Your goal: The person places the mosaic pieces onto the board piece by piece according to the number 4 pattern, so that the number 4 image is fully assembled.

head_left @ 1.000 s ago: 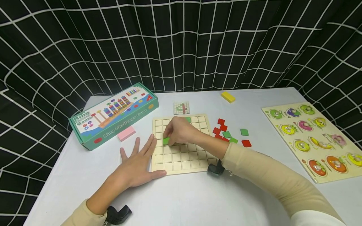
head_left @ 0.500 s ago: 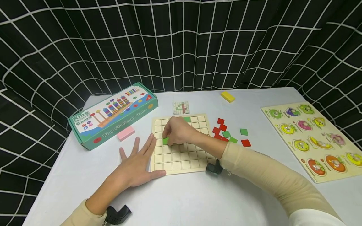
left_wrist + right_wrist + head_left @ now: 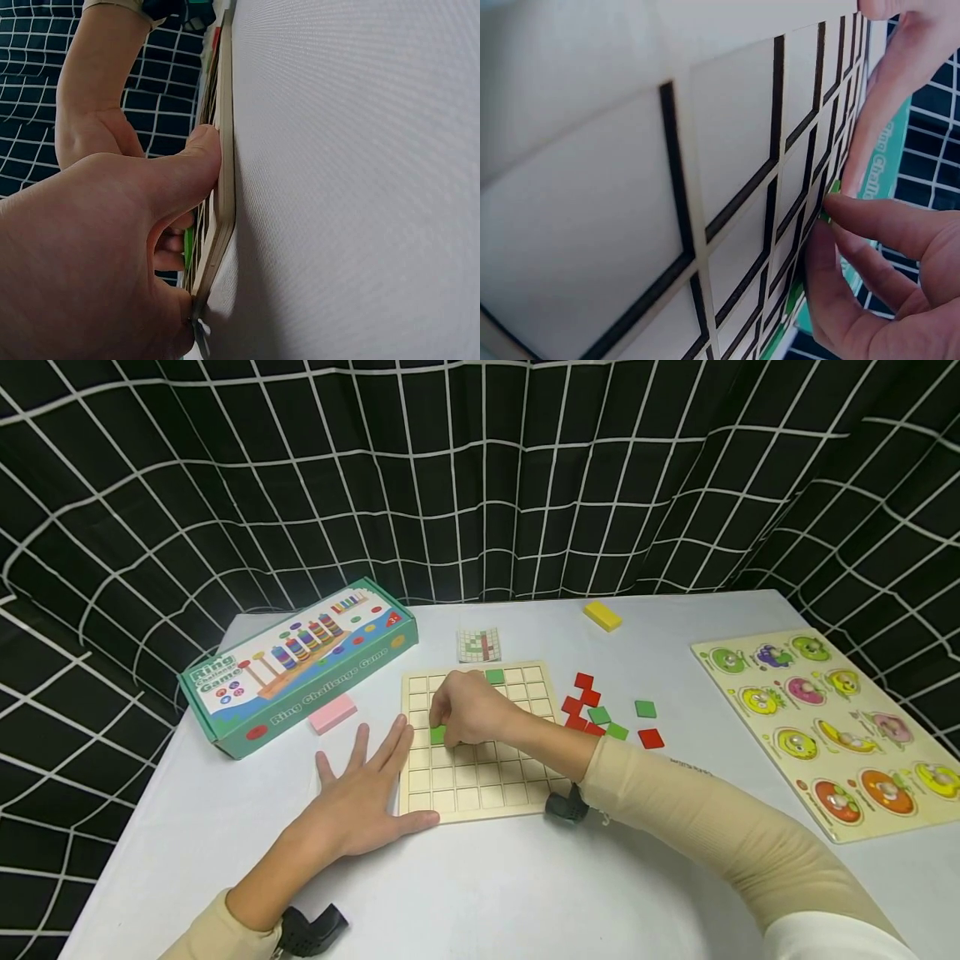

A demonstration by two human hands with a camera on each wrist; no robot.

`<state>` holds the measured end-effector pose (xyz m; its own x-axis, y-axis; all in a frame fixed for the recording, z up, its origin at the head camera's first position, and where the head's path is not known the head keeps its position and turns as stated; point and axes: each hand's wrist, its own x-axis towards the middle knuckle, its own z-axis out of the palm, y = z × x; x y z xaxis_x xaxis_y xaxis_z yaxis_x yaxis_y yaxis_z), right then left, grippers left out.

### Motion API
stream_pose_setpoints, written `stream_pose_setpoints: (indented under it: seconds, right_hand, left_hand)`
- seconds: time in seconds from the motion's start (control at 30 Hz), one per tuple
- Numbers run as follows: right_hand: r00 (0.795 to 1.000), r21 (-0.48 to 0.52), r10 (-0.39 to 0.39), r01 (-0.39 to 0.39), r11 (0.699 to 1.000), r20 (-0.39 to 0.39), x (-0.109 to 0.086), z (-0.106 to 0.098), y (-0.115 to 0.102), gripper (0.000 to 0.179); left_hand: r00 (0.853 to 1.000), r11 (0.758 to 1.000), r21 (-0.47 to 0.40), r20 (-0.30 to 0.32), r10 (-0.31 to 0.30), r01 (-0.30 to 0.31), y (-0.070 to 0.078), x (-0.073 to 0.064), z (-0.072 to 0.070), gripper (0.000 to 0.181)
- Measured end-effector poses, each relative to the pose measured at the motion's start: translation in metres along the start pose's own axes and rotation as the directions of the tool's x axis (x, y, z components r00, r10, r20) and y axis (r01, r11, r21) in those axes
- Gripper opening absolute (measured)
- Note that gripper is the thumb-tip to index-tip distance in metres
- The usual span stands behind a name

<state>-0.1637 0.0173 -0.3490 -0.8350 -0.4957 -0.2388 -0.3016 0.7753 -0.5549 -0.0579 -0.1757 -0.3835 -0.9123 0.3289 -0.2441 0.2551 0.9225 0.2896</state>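
A wooden grid board (image 3: 468,799) lies flat on the white table. Over its left part my right hand (image 3: 474,710) pinches a green square tile (image 3: 437,736) at a cell near the left edge; the right wrist view shows thumb and finger on the green tile (image 3: 831,196). My left hand (image 3: 356,806) is spread out, its fingertips and thumb resting along the board's left and near edges. The left wrist view has the thumb (image 3: 199,157) against the board's side (image 3: 225,172). Another green tile (image 3: 495,677) sits in the top row; my right hand hides cells beneath it.
Several red tiles (image 3: 591,698) and green tiles (image 3: 645,709) lie loose right of the board. Behind it is a small pattern card (image 3: 478,646). A game box (image 3: 300,664), pink block (image 3: 332,714), yellow block (image 3: 602,616) and fruit puzzle board (image 3: 817,727) stand around.
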Motion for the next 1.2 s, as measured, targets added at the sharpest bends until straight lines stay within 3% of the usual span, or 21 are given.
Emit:
stream_pose_setpoints:
  seconds: [0.57,0.8,1.2]
  right_hand:
    - [0.999,0.076,-0.033,0.032,0.997,0.007,-0.004,-0.006,0.002,0.030]
    - [0.998,0.186,-0.063,0.057,0.981,0.023,-0.012,-0.016,0.005,0.028]
    - [0.992,0.240,-0.125,0.126,0.963,-0.020,-0.032,-0.038,0.018,0.026]
  left_hand:
    - [1.000,1.000,0.000,-0.007,0.000,0.000,0.001,-0.001,0.000,0.117]
    - [1.000,1.000,0.003,-0.010,0.007,-0.007,0.002,-0.001,-0.001,0.116]
    - [1.000,1.000,0.006,0.000,-0.006,0.006,0.001,0.001,0.000,0.118]
